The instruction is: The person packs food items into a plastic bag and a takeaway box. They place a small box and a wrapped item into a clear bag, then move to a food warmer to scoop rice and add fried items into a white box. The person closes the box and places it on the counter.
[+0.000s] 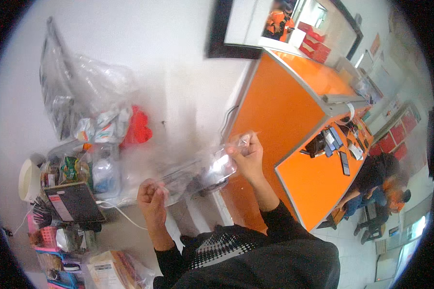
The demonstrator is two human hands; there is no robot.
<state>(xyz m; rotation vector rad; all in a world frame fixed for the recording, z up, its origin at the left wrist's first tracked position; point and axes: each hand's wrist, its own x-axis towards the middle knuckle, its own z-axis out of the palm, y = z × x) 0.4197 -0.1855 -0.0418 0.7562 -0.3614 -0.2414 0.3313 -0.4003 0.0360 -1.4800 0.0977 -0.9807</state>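
A clear plastic bag (193, 173) is stretched between my two hands. My left hand (152, 197) pinches its left end. My right hand (249, 155) grips the other end, higher up and in front of the orange counter's side. Inside or behind the film near my right hand is a bright, shiny, roughly rectangular patch; glare hides what it is. Both forearms reach forward from black sleeves, and the film is partly blurred.
An orange counter (303, 184) with phones (344, 163) stands at right. At left are a clear bin (106, 169), a black clipboard-like board (76, 202), a white cable (124, 215) and hanging plastic bags (94, 79). Seated people (376, 198) are at far right; wrapped papers (112, 271) lie below.
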